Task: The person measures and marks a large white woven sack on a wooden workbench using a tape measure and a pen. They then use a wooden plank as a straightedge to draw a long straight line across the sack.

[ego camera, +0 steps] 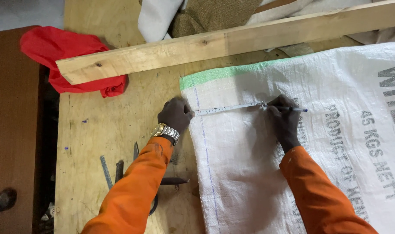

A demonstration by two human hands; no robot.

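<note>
Left hand (175, 114) fisted, pinning one end of a measuring tape (227, 108) at the edge of a white woven sack (249, 164) lying flat on the plywood table (106, 130). Right hand (284, 119) pinches a pen (293, 108) at the tape's far end, tip on the sack.

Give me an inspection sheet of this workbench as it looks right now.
Surface: plywood bench top, scuffed.
Job's things: white woven sack lying flat, measuring tape stretched across it, pen.
Clutter: scissors, metal tools, red cloth, timber plank.
Grippers: left hand pins the tape at the sack's edge; right hand holds the pen at the tape's other end.
Cables: nothing seen.
Surroundings: brown cabinet, piled fabric.
</note>
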